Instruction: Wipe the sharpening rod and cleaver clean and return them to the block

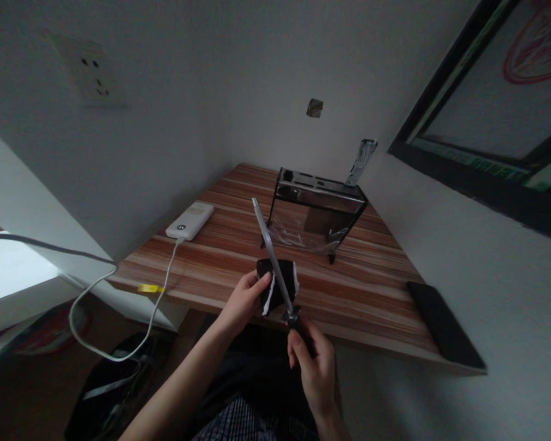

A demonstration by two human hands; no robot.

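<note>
My right hand (313, 361) is closed around the black handle of a honing steel (272, 254), whose grey rod points up and away to the left. In my left hand (245, 300) is a dark cloth (267, 268) with ragged white edges, pinched between thumb and fingers. The cloth lies behind the lower part of the rod; whether it touches the rod I cannot tell. Beyond my hands a black-framed knife block (319, 211) stands on the wooden table (349, 285). A plastic-wrapped handle (362, 162) sticks up from the block's right end.
A white power bank (190, 222) lies at the table's left, with a white cable (169, 272) hanging over the edge. Near it is a yellow tag (147, 288). A black phone-like slab (445, 327) lies at the right edge. Walls border the table; a dark bag (105, 392) is below.
</note>
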